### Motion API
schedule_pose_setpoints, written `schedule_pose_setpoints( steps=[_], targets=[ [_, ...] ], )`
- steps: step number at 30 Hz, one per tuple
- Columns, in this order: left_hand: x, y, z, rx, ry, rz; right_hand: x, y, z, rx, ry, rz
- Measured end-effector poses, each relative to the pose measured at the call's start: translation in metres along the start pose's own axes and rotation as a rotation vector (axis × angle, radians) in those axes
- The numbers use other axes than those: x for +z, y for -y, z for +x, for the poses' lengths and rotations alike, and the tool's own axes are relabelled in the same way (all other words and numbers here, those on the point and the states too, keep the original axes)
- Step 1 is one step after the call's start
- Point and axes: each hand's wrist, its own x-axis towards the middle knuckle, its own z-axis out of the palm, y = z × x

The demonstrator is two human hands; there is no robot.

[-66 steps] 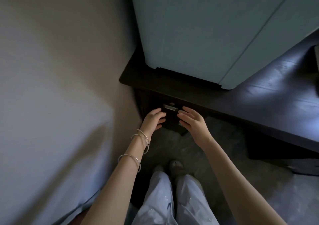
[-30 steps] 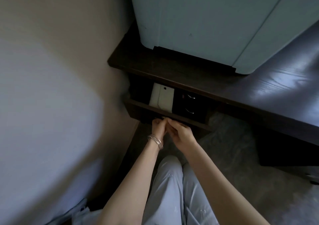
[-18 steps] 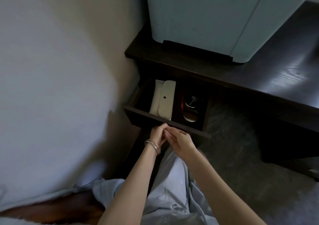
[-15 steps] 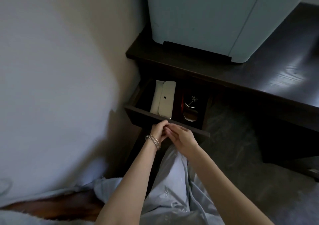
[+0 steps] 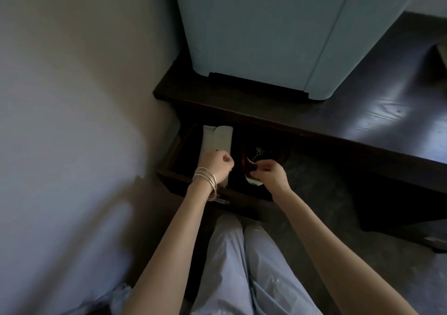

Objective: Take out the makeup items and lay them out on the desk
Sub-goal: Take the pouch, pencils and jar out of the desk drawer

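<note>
Left hand (image 5: 216,165) is seen over the open drawer (image 5: 183,143), fingers curled down onto the near end of the white pouch (image 5: 216,138); a grasp on the pouch is suggested but cannot be confirmed, since the fingertips are hidden under the hand. Several thin silver bangles (image 5: 205,178) are worn on the left wrist. Right hand (image 5: 271,174) is placed at about 3 o'clock of the left hand, well apart from it, fingers bent over the dark round compact (image 5: 258,154) and apparently pinching its near edge; contact is dim and partly hidden. The compact is marked with a small pale starburst print and is lying in the right part of the drawer, with a red edge (image 5: 243,161) showing just at its 9 o'clock side. A pale shiny curved piece (image 5: 252,181) is visible just below the right fingers, at 6 o'clock of the compact; what it is cannot be told. The pouch is laid lengthwise in the left part of the drawer, its far end toward 12 o'clock, flap folded over. The drawer is pulled out from under the dark wooden desk (image 5: 362,126), a metal handle (image 5: 221,201) showing on its front below the left wrist. On the desk top, at 12 o'clock of the drawer, a large pale blue box (image 5: 266,29) is standing. A plain wall (image 5: 72,97) is seen at 9 o'clock. Light blue trousers (image 5: 242,266) are seen at 6 o'clock, between the forearms, over a grey floor (image 5: 326,181).
</note>
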Motion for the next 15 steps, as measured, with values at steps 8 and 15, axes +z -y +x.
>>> schedule_pose_setpoints(
  steps=[8, 15],
  targets=[
    [0.099, 0.013, 0.085, -0.288, 0.327, -0.152, 0.025, -0.023, 0.055, 0.221, 0.120, -0.369],
    [0.110, 0.006, 0.085, -0.487, 0.285, -0.499, 0.030, -0.021, 0.057, 0.211, 0.214, -0.579]
  ],
)
